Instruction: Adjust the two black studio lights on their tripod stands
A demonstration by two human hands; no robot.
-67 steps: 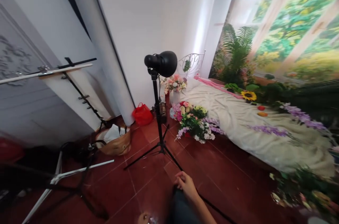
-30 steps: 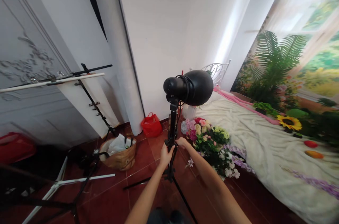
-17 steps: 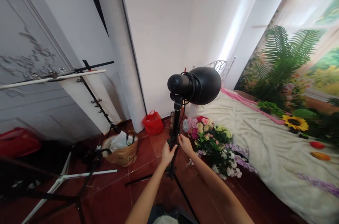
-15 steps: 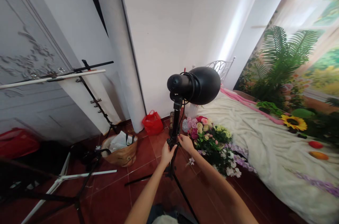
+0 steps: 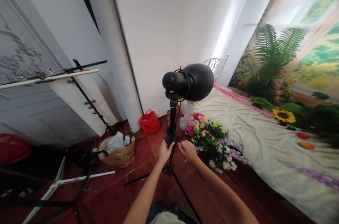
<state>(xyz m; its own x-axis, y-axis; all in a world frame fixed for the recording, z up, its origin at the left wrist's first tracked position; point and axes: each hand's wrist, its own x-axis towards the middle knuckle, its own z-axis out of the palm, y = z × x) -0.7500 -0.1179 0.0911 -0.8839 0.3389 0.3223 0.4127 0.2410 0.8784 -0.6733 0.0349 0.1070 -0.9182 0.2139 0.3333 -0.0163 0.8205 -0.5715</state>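
Observation:
A black studio light (image 5: 188, 82) with a bowl-shaped reflector and its cable coiled around it sits on top of a black light stand (image 5: 173, 120). My left hand (image 5: 165, 151) is closed around the stand's column at the clamp collar, thumb across the front. On the collar's right side, the curled fingers of my right hand (image 5: 187, 150) are at the small clamp knob (image 5: 177, 141), which they partly hide. Below my hands the stand's legs spread over the red tiled floor (image 5: 144, 155).
Left are a clip-hung white backdrop (image 5: 79, 102), a woven basket (image 5: 119, 155) and a white stand leg (image 5: 87, 177). A red bag (image 5: 150, 122) lies by the wall. Artificial flowers (image 5: 209, 135) stand beside a bed with a cream cover (image 5: 259, 143), a sunflower (image 5: 284, 115) on it.
The view has turned slightly right, so the surroundings shift left. My right hand has dropped a little and turned at the collar; my left hand keeps its hold on the stand.

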